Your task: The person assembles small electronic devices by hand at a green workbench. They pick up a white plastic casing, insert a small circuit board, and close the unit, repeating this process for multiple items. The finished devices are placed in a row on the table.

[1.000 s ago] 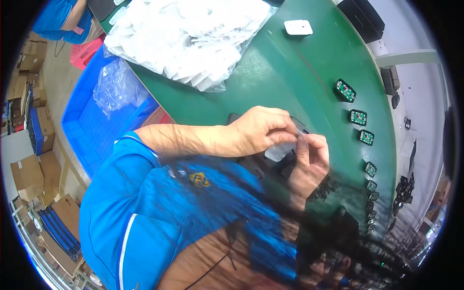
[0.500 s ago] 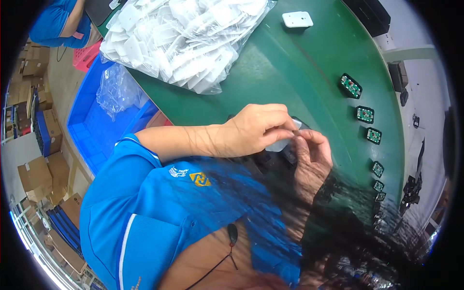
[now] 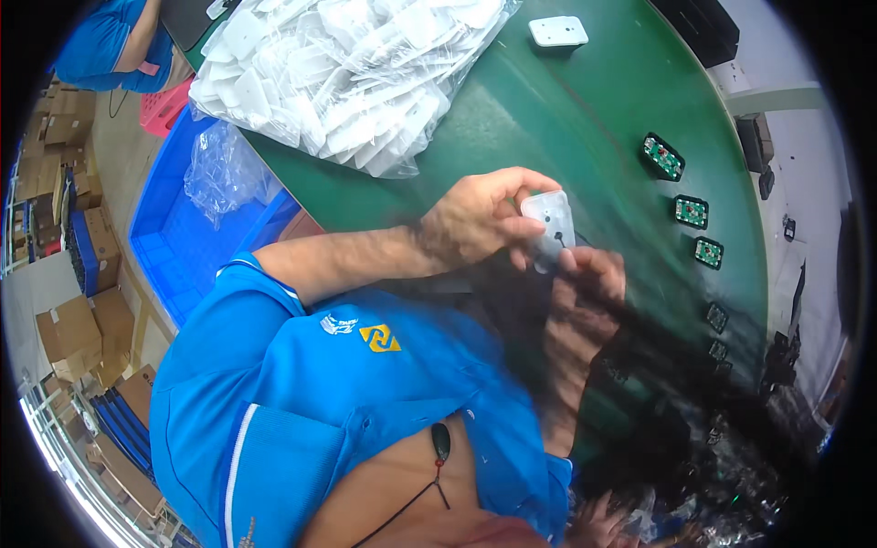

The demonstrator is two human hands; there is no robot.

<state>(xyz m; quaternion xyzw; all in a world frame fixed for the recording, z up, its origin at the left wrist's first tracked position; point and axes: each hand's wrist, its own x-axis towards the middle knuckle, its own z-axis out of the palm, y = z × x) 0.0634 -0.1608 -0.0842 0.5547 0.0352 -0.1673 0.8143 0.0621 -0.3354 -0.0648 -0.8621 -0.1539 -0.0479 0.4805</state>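
My left hand (image 3: 489, 217) pinches a white plastic cover (image 3: 553, 219) between thumb and fingers. The cover is a rounded rectangle with small dark holes and a dark slot, its flat face turned up. At its near end, my right hand (image 3: 592, 279) has thumb and fingertips closed on the edge. Anything small between those fingertips is too blurred to make out. Dark strands of hair hang over the right hand and forearm.
A clear bag of white plastic covers (image 3: 338, 82) lies on the green table (image 3: 493, 119). One white-topped piece (image 3: 558, 33) stands at the far side. Several black housings with green circuit boards (image 3: 692, 212) line the right edge. Left stands a blue crate (image 3: 174, 237); another person's arm (image 3: 137, 41) shows beyond.
The white cover has come up from behind my fingers, and its holed face now shows. My left hand has shifted slightly up with it; the right hand stays close by.
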